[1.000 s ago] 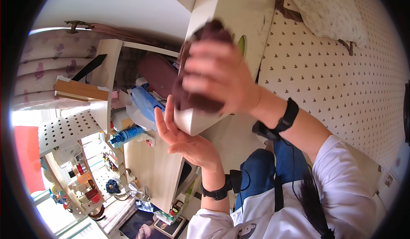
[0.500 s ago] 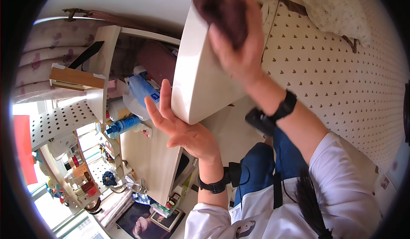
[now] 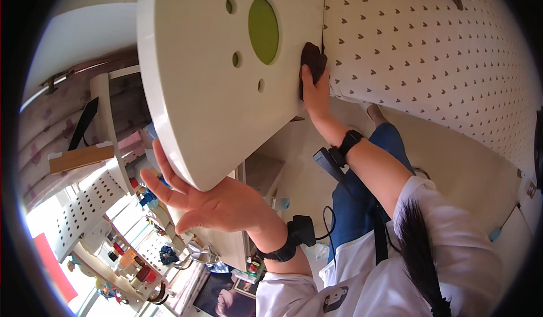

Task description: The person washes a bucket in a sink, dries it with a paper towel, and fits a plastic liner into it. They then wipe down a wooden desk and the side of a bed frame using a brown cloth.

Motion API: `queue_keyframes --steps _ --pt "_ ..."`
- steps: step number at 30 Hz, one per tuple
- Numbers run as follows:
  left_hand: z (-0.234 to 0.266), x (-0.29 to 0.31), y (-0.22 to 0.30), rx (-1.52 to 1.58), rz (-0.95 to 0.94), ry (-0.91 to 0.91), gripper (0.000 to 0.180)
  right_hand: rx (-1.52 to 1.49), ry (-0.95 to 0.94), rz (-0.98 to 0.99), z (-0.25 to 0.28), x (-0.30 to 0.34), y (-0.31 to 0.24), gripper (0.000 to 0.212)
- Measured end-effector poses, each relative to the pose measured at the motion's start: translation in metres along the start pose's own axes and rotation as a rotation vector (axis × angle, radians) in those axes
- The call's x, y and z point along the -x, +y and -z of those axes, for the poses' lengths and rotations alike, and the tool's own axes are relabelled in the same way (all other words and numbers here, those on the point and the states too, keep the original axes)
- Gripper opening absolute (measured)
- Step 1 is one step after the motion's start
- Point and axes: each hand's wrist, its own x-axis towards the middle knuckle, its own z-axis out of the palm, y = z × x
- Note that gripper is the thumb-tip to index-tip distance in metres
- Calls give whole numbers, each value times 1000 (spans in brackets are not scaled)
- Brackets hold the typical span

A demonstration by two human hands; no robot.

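Observation:
A white board (image 3: 198, 113) with a glossy rounded edge reaches from the top of the view down to a corner near my left hand. It has a large green oval (image 3: 263, 31) and several small round holes. My left hand (image 3: 220, 206) is palm up with fingers spread, touching the board's lower corner and edge. In my right hand (image 3: 318, 93) is a bunched dark brown cloth (image 3: 313, 62), pressed to the board's right side, beside the heart-printed sheet.
To the right spreads a bed with a heart-printed sheet (image 3: 418, 51). At left are a shelf unit (image 3: 107, 113), a pegboard (image 3: 85, 204) and small items by a window. Below lie a framed picture (image 3: 220, 297) and a wooden desk side (image 3: 226, 246). Pale floor (image 3: 441, 147) shows by my legs.
My right hand with the cloth has come down from the top to the board's right side. The view has shifted, so more of the board's face and its holes show. My left hand stays at the corner.

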Motion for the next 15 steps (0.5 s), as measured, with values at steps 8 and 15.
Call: queue_keyframes --steps 8,15 --pt "9 -1 -2 -148 -58 4 79 81 -115 579 -27 66 -72 59" --pt "-5 -1 0 -313 -58 73 76 2 -79 466 -42 -5 -108 48"
